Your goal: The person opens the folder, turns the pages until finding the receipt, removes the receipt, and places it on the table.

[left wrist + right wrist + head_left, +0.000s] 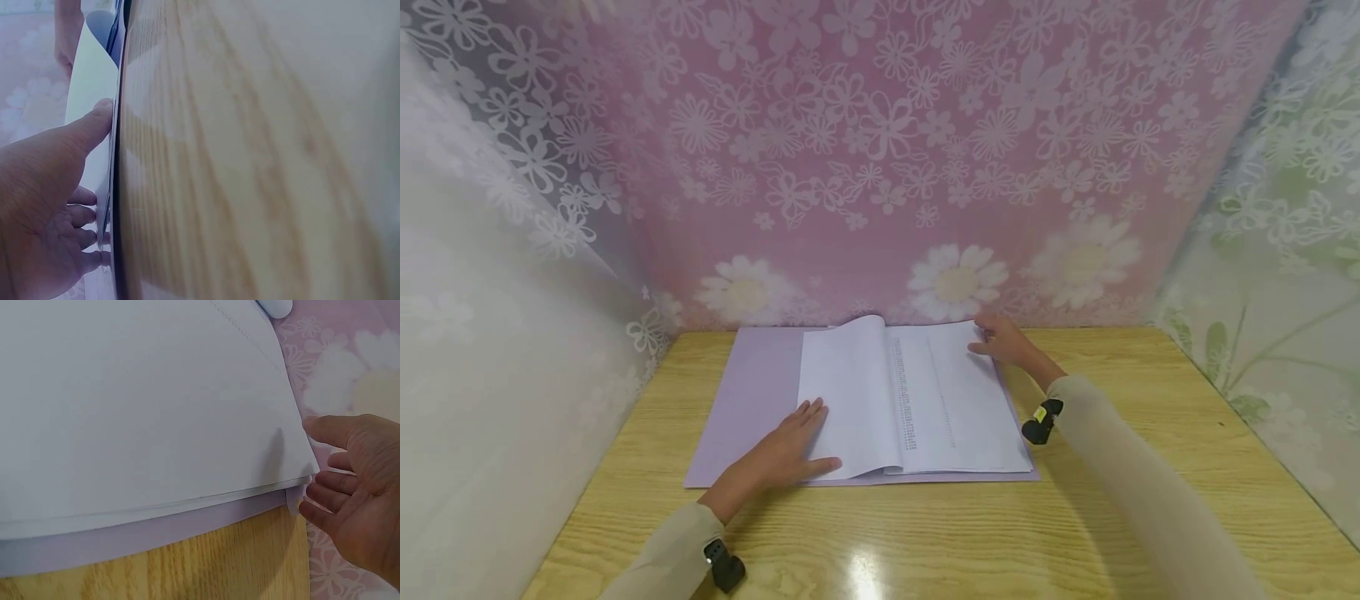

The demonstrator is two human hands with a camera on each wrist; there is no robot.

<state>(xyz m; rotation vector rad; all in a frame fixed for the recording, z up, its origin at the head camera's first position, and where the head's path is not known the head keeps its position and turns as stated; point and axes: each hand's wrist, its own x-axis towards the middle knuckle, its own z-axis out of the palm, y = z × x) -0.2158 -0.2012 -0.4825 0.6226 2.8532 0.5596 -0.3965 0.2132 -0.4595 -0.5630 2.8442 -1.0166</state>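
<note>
A lilac folder [752, 375] lies spread on the table, holding a stack of white sheets. On the left a turned page [850, 375] curves up near the fold; the right page [973, 400] bears columns of small print. My left hand [790, 448] rests on the turned page's lower left part, fingers straight and thumb spread along the bottom edge. At the upper right corner of the right page is my right hand [1006, 342]. In the right wrist view its thumb [331, 430] touches the page's edge, while the relaxed fingers [328, 490] are beside the corner, apart from the thumb.
The wooden table [925, 533] ends at the back against a pink floral curtain [887, 167]. Pale floral sheets hang at the left [512, 333] and right sides. Each wrist wears a black camera on a beige sleeve [1120, 450].
</note>
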